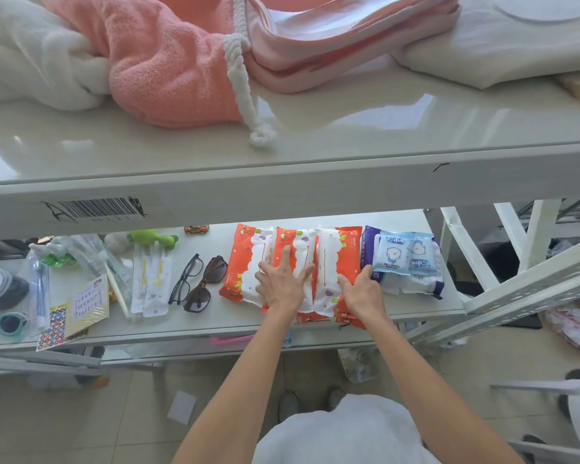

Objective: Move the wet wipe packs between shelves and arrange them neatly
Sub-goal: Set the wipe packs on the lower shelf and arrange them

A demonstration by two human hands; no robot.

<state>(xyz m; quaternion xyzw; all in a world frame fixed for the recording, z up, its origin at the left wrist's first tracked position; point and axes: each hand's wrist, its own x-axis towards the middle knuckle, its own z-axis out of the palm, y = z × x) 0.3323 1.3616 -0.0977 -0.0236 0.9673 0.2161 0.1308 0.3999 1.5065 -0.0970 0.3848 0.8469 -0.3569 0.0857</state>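
Observation:
Three orange-and-white wet wipe packs [298, 249] lie side by side on the lower white shelf [426, 304]. My left hand [282, 283] rests flat on the left and middle packs, fingers spread. My right hand [360, 289] presses on the near end of the right orange pack [339, 252], its thumb touching the purple pack. That purple-and-white pack [412, 286] lies to the right, with two small light-blue packs [404, 254] on top of it.
Left of the packs lie two pairs of glasses [198, 283], wrapped utensils [151, 279], stickers, a card and small toys. The upper shelf [282, 182] holds pink and white towels [168, 61]. White shelf braces [516, 286] stand at the right.

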